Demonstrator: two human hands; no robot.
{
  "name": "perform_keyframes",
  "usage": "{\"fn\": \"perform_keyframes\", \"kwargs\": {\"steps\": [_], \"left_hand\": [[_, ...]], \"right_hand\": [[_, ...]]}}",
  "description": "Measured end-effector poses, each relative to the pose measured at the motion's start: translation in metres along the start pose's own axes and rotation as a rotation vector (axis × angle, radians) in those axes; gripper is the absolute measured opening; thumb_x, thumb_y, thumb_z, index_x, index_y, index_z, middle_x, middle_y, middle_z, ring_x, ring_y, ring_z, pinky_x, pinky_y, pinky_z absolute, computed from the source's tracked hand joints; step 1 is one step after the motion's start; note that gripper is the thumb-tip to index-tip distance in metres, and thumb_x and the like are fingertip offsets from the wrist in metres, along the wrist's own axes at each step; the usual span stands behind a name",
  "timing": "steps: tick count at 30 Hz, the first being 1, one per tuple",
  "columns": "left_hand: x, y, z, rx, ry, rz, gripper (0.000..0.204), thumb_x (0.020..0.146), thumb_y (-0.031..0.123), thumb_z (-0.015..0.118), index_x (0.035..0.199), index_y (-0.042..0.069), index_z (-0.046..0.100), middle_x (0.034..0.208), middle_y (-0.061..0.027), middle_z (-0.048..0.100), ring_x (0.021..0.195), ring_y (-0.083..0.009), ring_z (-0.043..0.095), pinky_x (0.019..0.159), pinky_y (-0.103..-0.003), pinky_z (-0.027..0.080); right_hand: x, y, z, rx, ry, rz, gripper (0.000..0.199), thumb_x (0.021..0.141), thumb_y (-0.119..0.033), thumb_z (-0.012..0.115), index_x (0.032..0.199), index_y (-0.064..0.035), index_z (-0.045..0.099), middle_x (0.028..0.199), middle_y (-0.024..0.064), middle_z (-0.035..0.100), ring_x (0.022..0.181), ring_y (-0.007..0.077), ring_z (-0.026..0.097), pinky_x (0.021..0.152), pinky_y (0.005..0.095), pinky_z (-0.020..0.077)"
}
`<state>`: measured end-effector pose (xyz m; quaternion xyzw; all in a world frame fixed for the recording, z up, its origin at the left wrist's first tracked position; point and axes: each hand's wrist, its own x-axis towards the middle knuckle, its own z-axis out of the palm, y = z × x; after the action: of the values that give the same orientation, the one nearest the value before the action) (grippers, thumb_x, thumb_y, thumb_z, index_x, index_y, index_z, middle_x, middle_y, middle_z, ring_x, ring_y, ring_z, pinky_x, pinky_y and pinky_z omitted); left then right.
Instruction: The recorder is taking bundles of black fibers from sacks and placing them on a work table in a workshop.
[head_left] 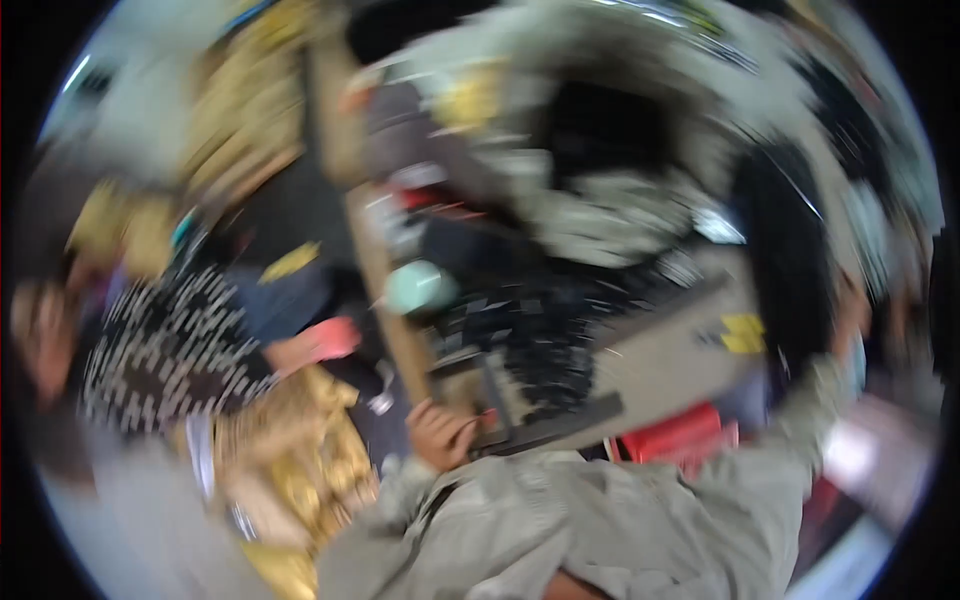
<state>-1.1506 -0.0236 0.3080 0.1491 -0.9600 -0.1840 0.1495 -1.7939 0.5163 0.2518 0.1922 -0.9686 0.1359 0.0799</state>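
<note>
The whole picture is smeared by motion. My left hand [442, 436] comes out of a grey-green sleeve at the lower middle, fingers curled against the near corner of a dark flat board [545, 400]. The blur hides whether it grips the board. My right arm, in the same grey-green sleeve, reaches out to the right. My right hand [850, 318] is only a blurred patch beside a tall dark shape [790, 260], and its fingers cannot be made out.
Another person in a black-and-white patterned top [170, 350] is at the left, with a hand [318, 342] toward the middle. A mint-green round thing [416, 287], yellow notes [742, 333], a red object [680, 436] and a wooden edge [385, 300] surround the board.
</note>
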Motion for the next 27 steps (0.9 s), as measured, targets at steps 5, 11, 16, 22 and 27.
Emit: {"fn": "perform_keyframes", "kwargs": {"steps": [5, 11, 16, 22, 27], "left_hand": [[-0.057, 0.017, 0.088, 0.097, 0.058, -0.062, 0.007, 0.068, 0.015, 0.066, 0.073, 0.012, 0.064, 0.070, 0.0002, 0.061, 0.068, -0.0165, 0.053, 0.088, -0.036, 0.029], [-0.011, -0.030, -0.009, 0.103, 0.023, 0.108, 0.004, 0.069, 0.020, 0.065, 0.068, 0.018, 0.062, 0.066, 0.0052, 0.059, 0.061, -0.0132, 0.049, 0.080, -0.032, 0.029], [-0.024, -0.032, -0.001, 0.153, 0.002, 0.103, 0.003, 0.069, 0.021, 0.065, 0.069, 0.019, 0.063, 0.067, 0.0061, 0.060, 0.063, -0.0141, 0.049, 0.090, -0.034, 0.028], [-0.025, -0.032, -0.009, 0.154, -0.052, 0.068, 0.003, 0.069, 0.016, 0.065, 0.068, 0.015, 0.063, 0.070, 0.0033, 0.063, 0.068, -0.0141, 0.053, 0.091, -0.035, 0.027], [-0.028, -0.035, -0.002, 0.181, -0.116, 0.041, 0.003, 0.070, 0.019, 0.064, 0.072, 0.016, 0.064, 0.070, 0.0044, 0.062, 0.067, -0.0140, 0.052, 0.093, -0.035, 0.026]], "right_hand": [[-0.018, -0.189, 0.025, -0.063, 0.215, 0.017, 0.016, 0.077, -0.020, 0.063, 0.087, -0.0095, 0.067, 0.086, 0.0087, 0.062, 0.083, 0.0254, 0.059, 0.072, 0.0318, 0.0456], [-0.011, -0.227, -0.062, 0.065, 0.168, 0.297, 0.019, 0.076, -0.024, 0.063, 0.091, -0.0130, 0.068, 0.090, 0.0069, 0.062, 0.086, 0.0254, 0.059, 0.073, 0.0354, 0.0465], [0.014, -0.200, -0.029, -0.010, 0.162, 0.437, 0.019, 0.079, -0.023, 0.060, 0.092, -0.0124, 0.067, 0.092, 0.0109, 0.063, 0.087, 0.0303, 0.059, 0.072, 0.0364, 0.0457], [0.040, -0.162, -0.010, -0.247, -0.072, 0.362, 0.014, 0.078, -0.017, 0.053, 0.086, -0.0099, 0.063, 0.085, 0.0165, 0.063, 0.084, 0.0335, 0.060, 0.065, 0.0422, 0.0449], [0.019, -0.145, -0.015, -0.263, 0.030, 0.308, 0.019, 0.075, -0.019, 0.059, 0.090, -0.0091, 0.063, 0.089, 0.0165, 0.062, 0.084, 0.0327, 0.059, 0.068, 0.0396, 0.0462]]}}
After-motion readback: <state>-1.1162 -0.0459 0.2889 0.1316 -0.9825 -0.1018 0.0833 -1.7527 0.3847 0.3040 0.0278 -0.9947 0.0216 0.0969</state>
